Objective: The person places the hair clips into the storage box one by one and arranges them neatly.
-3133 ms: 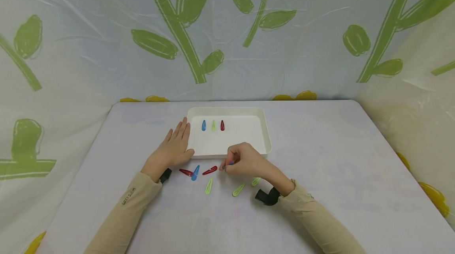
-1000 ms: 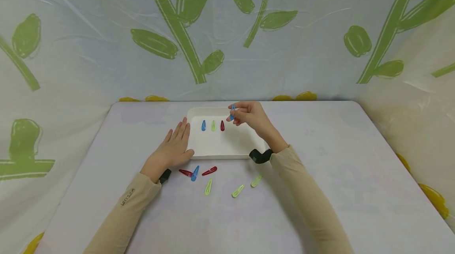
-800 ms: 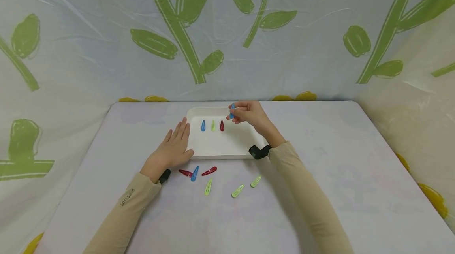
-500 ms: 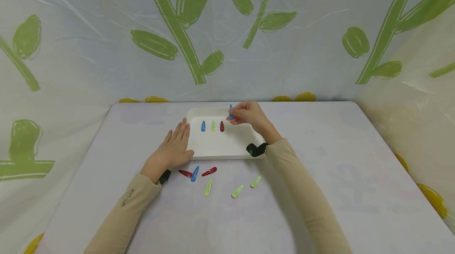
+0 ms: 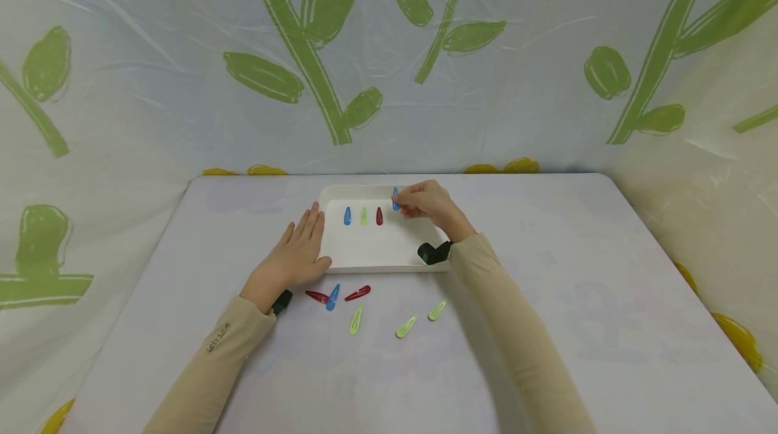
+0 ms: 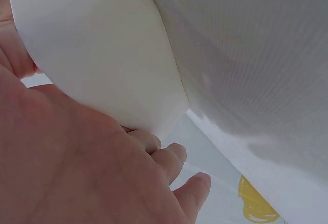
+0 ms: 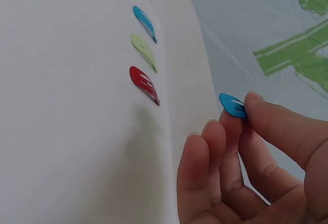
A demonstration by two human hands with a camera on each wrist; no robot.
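My right hand (image 5: 427, 201) pinches a blue hair clip (image 7: 233, 105) between thumb and fingers, over the back part of a white tray (image 5: 365, 248). Left of it, a row of three clips lies in the tray: a blue hair clip (image 5: 348, 216), a light green hair clip (image 5: 364, 216) and a red hair clip (image 5: 379, 216). The right wrist view shows the held clip raised off the tray floor, its narrow end under the thumb. My left hand (image 5: 296, 252) rests with straight fingers against the tray's left side; in the left wrist view its fingers touch the outer wall (image 6: 113, 55).
On the table before the tray lie more clips: a red clip (image 5: 317, 296) against a blue clip (image 5: 333, 297), another red clip (image 5: 358, 293), and three light green clips (image 5: 356, 320), the rightmost under the right forearm's left side. A patterned curtain (image 5: 486, 96) hangs behind the table.
My right hand picked up the blue hair clip in front of the tray and carried it to the tray's back. Lately it has lowered slightly. The left hand stays in place.
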